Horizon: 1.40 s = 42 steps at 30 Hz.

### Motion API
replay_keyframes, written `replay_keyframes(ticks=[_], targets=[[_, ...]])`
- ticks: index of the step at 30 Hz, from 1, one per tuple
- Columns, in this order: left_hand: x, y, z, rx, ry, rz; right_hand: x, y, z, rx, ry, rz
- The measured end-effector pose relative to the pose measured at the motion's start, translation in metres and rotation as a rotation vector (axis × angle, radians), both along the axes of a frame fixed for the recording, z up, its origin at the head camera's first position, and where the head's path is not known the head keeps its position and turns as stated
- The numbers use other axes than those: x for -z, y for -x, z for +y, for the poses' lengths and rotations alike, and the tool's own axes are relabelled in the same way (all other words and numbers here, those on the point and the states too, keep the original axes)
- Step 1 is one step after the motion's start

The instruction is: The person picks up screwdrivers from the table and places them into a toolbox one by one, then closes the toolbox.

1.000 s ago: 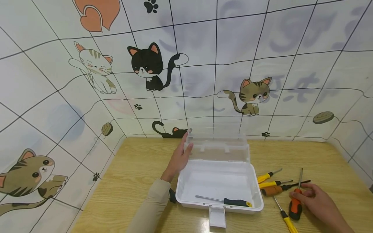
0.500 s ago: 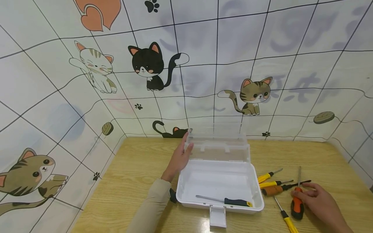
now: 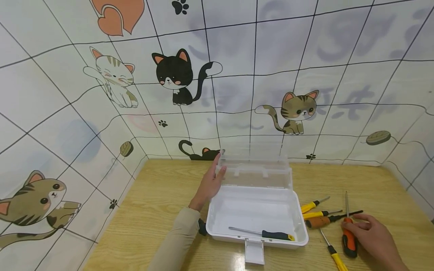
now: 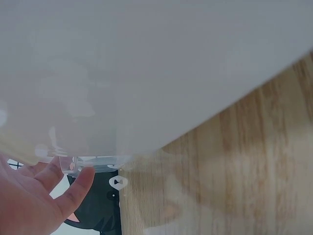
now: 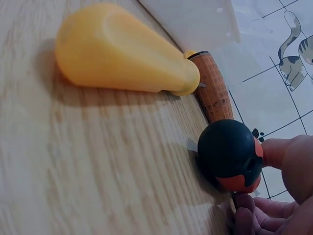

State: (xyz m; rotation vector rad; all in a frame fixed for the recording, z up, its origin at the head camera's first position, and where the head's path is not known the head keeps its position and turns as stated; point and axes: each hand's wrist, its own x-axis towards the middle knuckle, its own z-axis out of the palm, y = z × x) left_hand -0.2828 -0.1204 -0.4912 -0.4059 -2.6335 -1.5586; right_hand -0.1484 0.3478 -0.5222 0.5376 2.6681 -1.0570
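Low over the right part of the wooden table (image 3: 169, 180), an orange-and-black screwdriver (image 3: 349, 241) points its shaft to the far side, its handle pinched between the thumb and fingers of the right hand (image 3: 374, 237); whether it touches the table, I cannot tell. Its shaft crosses that of a brown-handled screwdriver (image 3: 317, 222) lying just to its left. Two yellow-handled screwdrivers (image 3: 315, 214) lie beyond that one, beside the box, and a third yellow screwdriver (image 3: 337, 260) lies nearer. Left of them, the white box (image 3: 251, 209) stands open, a dark-handled screwdriver (image 3: 276, 235) along its near inside edge and its latch (image 3: 254, 252) hanging out in front. Its clear lid (image 3: 257, 177) is raised on the far side, and the left hand (image 3: 209, 185) grips its left edge, thumb inside, fingers behind. Farther back rises a wall (image 3: 237, 94) printed with cats.
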Motion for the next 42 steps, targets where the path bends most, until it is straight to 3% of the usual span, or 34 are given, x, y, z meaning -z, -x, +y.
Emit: replay_keyframes(ticks=[42], targets=[[0.000,0.001,0.000,0.005,0.006,0.017,-0.011,0.001,-0.005,0.055,0.010,0.053]])
